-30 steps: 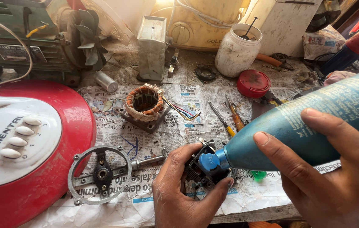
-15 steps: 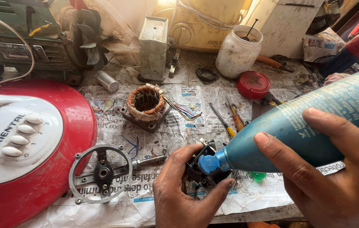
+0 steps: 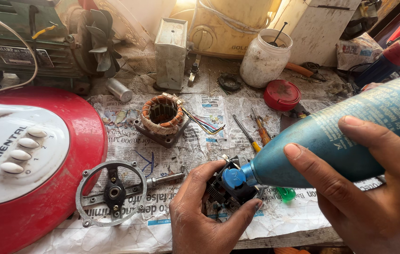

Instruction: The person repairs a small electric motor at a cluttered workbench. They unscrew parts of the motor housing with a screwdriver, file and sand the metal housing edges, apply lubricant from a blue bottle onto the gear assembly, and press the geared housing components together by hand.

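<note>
My right hand (image 3: 379, 197) grips a large teal-blue bottle (image 3: 341, 136), tilted down to the left, with its blue nozzle cap (image 3: 234, 178) pressed against a small black motor part (image 3: 230, 190). Around that black part my left hand (image 3: 200, 216) is closed, steadying it on the newspaper near the table's front edge. A small green cap (image 3: 285, 194) lies just under the bottle's neck.
A copper-wound stator (image 3: 162, 117) with coloured wires sits mid-table. A round metal bracket with a shaft (image 3: 113, 193) lies left of my hands. A red and white fan base (image 3: 25, 160) fills the left. Behind are screwdrivers (image 3: 256, 134), a red lid (image 3: 282, 95), a white jar (image 3: 265, 59) and a green motor (image 3: 35, 42).
</note>
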Motion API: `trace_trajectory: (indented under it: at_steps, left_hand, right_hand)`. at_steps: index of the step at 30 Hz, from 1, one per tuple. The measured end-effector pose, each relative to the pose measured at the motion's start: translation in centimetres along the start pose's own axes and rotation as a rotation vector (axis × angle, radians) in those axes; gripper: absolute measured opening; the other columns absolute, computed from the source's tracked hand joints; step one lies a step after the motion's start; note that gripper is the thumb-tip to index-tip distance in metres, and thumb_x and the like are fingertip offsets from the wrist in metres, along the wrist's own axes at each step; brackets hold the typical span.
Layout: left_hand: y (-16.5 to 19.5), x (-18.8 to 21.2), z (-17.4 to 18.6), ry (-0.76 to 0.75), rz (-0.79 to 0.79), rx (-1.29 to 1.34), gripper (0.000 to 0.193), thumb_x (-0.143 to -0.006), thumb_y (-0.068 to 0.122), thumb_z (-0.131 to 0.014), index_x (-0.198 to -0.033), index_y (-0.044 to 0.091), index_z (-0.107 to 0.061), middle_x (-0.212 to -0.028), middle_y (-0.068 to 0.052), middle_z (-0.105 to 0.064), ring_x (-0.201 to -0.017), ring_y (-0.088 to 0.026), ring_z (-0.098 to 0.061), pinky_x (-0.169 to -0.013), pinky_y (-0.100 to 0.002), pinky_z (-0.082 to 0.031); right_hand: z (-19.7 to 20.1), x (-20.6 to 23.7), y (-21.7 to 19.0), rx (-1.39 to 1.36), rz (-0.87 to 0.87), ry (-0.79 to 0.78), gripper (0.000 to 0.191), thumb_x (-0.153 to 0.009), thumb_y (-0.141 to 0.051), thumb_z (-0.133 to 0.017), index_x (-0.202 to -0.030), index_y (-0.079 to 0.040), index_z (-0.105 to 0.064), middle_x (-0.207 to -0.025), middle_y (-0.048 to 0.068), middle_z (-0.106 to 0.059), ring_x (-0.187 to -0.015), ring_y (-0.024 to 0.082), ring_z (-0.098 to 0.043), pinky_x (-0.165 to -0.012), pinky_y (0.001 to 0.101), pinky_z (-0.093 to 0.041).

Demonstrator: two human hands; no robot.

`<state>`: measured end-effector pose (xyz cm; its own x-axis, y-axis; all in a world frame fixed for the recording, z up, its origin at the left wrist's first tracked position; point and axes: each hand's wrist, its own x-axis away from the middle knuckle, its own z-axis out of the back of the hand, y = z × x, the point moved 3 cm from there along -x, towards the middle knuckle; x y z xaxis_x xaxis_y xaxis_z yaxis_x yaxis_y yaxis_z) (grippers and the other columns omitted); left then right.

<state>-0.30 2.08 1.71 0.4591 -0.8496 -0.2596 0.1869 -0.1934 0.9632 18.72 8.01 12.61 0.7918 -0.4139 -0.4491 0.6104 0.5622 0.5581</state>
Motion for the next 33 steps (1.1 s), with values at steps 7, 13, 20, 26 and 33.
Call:
trace_trajectory:
  at_steps: [7,13,20,26,33]
  left_hand:
    - [-0.1,0.0,0.0,0.001,-0.023,-0.011,0.07,-0.065,0.026,-0.097,-0.123,0.003,-0.065,-0.109,-0.018,-0.074,-0.1,-0.026,-0.076,-0.087,-0.038,-0.068]
    - [-0.1,0.1,0.0,0.01,-0.023,-0.011,0.07,-0.064,0.025,-0.097,-0.123,0.002,-0.066,-0.108,-0.017,-0.074,-0.1,-0.026,-0.076,-0.086,-0.038,-0.067]
    - [0.1,0.0,0.0,0.016,-0.03,-0.007,0.07,-0.063,0.024,-0.097,-0.121,0.002,-0.066,-0.107,-0.017,-0.075,-0.098,-0.026,-0.077,-0.085,-0.038,-0.068]
    - [-0.1,-0.1,0.0,-0.023,0.035,0.038,0.07,-0.063,0.024,-0.096,-0.122,0.003,-0.065,-0.105,-0.016,-0.076,-0.096,-0.024,-0.078,-0.086,-0.037,-0.069]
    - [-0.1,0.0,0.0,-0.014,-0.002,-0.003,0.071,-0.063,0.027,-0.096,-0.123,0.002,-0.066,-0.105,-0.017,-0.077,-0.096,-0.025,-0.077,-0.085,-0.037,-0.068]
  right_hand:
    - [-0.2,0.7,0.0,0.016,-0.035,-0.054,0.07,-0.068,-0.019,-0.089,-0.131,-0.043,-0.067,-0.139,0.017,-0.054,-0.134,0.038,-0.053,-0.123,0.0688,-0.04]
    - [-0.2,0.5,0.0,0.0,-0.037,-0.044,0.07,-0.071,-0.016,-0.09,-0.132,-0.042,-0.068,-0.14,0.016,-0.052,-0.137,0.039,-0.049,-0.123,0.0691,-0.039]
    - [-0.3,0.5,-0.9,-0.038,-0.146,0.01,0.067,-0.07,-0.007,-0.093,-0.123,-0.042,-0.072,-0.14,0.011,-0.05,-0.142,0.045,-0.034,-0.123,0.0603,-0.041]
    - [-0.3,0.5,-0.8,-0.042,-0.129,0.039,0.065,-0.072,-0.009,-0.093,-0.124,-0.041,-0.072,-0.14,0.012,-0.05,-0.141,0.045,-0.034,-0.123,0.0599,-0.041]
    - [-0.2,0.5,0.3,-0.008,-0.024,-0.021,0.067,-0.069,-0.017,-0.09,-0.128,-0.041,-0.07,-0.137,0.019,-0.054,-0.13,0.041,-0.055,-0.117,0.0651,-0.044]
